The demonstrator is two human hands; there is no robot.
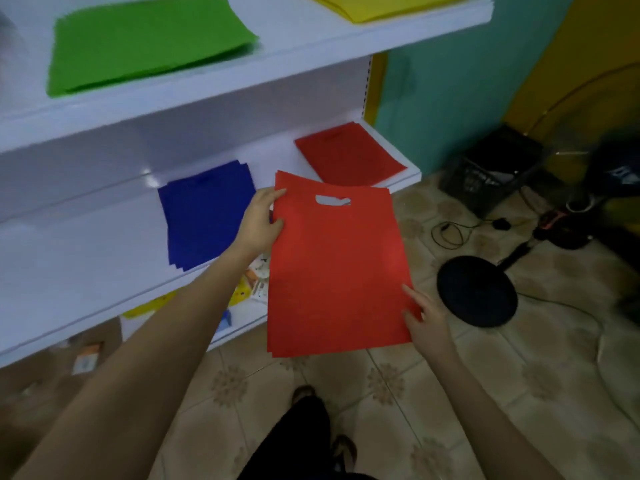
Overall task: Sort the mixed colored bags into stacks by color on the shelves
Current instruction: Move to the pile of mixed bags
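Holding the flat red fabric cut-handle bags (336,271) just short of the white shelf (412,177), I pinch their top-left edge with my left hand (261,220) and their lower-right corner with my right hand (427,318); loose layers could slide apart, landing askew on the shelved red stack (349,155).

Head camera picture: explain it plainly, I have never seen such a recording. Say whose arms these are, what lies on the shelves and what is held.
No machine here: a person wears one camera on the head, looking down, so both bare arms are that person's own. The left hand grips the upper left edge of the held red bags; the right hand pinches their lower right corner. The upper shelf carries a green stack and a yellow stack; the shelf below carries a blue stack and a red stack. The held bags hover before it, near the red stack.
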